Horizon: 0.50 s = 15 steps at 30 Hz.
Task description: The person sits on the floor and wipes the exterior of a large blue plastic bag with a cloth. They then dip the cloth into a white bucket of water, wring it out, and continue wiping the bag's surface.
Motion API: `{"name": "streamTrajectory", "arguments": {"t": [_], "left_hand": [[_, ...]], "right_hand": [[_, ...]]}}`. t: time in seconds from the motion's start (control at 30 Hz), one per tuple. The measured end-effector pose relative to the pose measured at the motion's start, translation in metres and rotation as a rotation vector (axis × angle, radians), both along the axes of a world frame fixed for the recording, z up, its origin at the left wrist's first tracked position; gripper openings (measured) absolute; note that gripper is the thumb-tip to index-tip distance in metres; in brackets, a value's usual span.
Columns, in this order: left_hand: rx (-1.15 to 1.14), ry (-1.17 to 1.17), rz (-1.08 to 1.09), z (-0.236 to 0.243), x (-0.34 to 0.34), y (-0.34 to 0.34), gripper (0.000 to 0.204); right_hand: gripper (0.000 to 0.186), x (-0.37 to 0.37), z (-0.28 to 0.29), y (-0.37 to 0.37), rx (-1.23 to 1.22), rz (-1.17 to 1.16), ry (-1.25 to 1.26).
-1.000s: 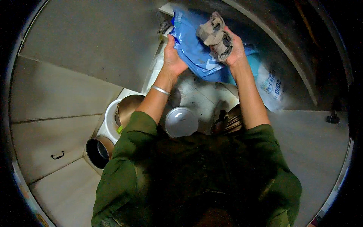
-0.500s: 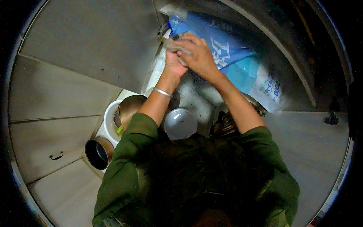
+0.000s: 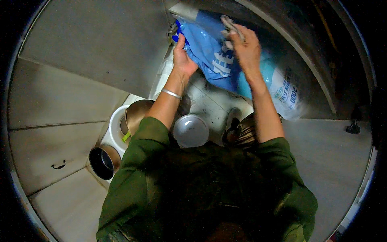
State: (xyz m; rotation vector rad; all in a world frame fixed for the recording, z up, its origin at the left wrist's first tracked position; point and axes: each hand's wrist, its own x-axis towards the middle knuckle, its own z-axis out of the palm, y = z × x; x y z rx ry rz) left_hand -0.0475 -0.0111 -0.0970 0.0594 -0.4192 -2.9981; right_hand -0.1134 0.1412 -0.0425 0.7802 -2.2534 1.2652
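A large plastic bag point(image 3: 197, 50), blue with turquoise and white parts and white print, spreads slantwise across the upper middle. My left hand point(image 3: 184, 60) grips its left edge, thumb up along the side; the other fingers are hidden behind the plastic. Over the bag's upper part is my right hand point(image 3: 247, 48), closed on a crumpled greyish-white cloth point(image 3: 229, 25) that sticks out past the fingertips. The cloth is slightly blurred. A silver bangle point(image 3: 171, 94) circles my left wrist.
On the floor below my arms lies a round, pale lid-like disc point(image 3: 191, 131). At left stand a white basin point(image 3: 115, 125) holding a brownish metal pot point(image 3: 136, 115), and a dark-lined pot point(image 3: 104, 162). Cabinet panels point(image 3: 52, 141) flank the left; a curved edge point(image 3: 306, 52) arches at upper right.
My hands, together on the cloth before, have parted. The right has carried the cloth rightward over the bag. The left has taken the bag's edge, and the bag has shifted.
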Motion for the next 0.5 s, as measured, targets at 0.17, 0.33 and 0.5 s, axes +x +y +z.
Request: {"name": "streamTrajectory", "arguments": {"t": [0.17, 0.33, 0.5], "left_hand": [[-0.001, 0.023, 0.001, -0.006, 0.002, 0.014, 0.047], [-0.1, -0.014, -0.063, 0.0, 0.009, 0.018, 0.049], [-0.281, -0.053, 0.064, -0.002, -0.002, -0.003, 0.064]], "right_hand": [[0.023, 0.028, -0.025, -0.058, 0.094, 0.27, 0.278], [0.017, -0.005, -0.044, -0.069, 0.158, 0.084, 0.199], [0.02, -0.045, -0.049, -0.017, 0.275, -0.189, -0.192]]}}
